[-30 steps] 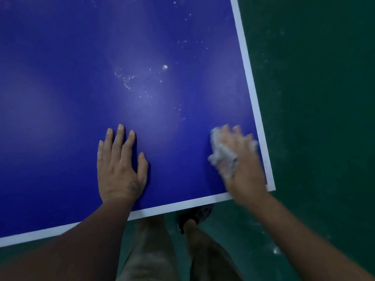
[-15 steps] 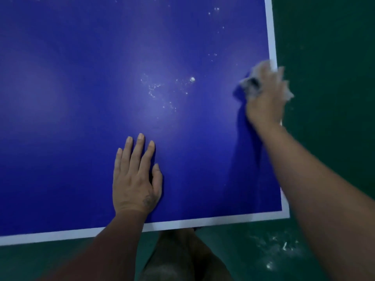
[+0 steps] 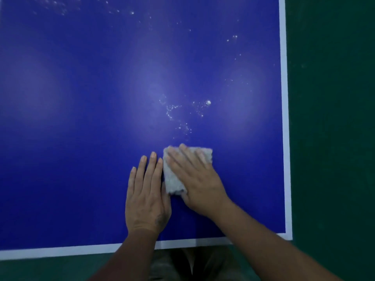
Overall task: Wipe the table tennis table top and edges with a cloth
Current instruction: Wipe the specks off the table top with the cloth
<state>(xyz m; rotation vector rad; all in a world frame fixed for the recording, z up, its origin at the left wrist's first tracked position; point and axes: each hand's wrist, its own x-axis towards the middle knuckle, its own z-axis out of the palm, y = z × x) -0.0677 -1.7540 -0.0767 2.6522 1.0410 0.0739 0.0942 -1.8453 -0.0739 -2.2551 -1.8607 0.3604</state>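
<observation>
Moved since earlier: right hand [image 3: 198, 179] and the cloth [image 3: 172, 179] have come from the right border, high in the frame, to the lower centre. They are now just beside the left hand [image 3: 146, 197], which lies flat where it lay before.
Surface [image 3: 81, 138]: the blue table tennis top fills most of the frame, with its near corner at lower right against the green floor [image 3: 334, 138].
White edge lines [image 3: 283, 118]: one runs down the right side and one along the bottom. The forearms cross the bottom one, and no hand is on either.
Left hand: it lies palm down at lower centre with fingers straight. Its grip is open and holds nothing; it looks like a brace.
Right hand: it lies flat over the cloth with fingers straight and spread. The grip is open, pressing rather than pinching.
Cloth: a pale folded pad, flat on the surface under the right fingers. Its left side is beside the left index finger; whether they touch I cannot tell.
Crumbs [image 3: 174, 110]: white specks lie just above the cloth at centre, with one larger bead [image 3: 208, 102] and more along the top of the frame.
Step in hand: wiping the top near the corner, probably mid-stroke.
Next move: likely a push up-frame through the specks. It calls for even pressure and a sweep off the right side; the edges seem yet to be done.
</observation>
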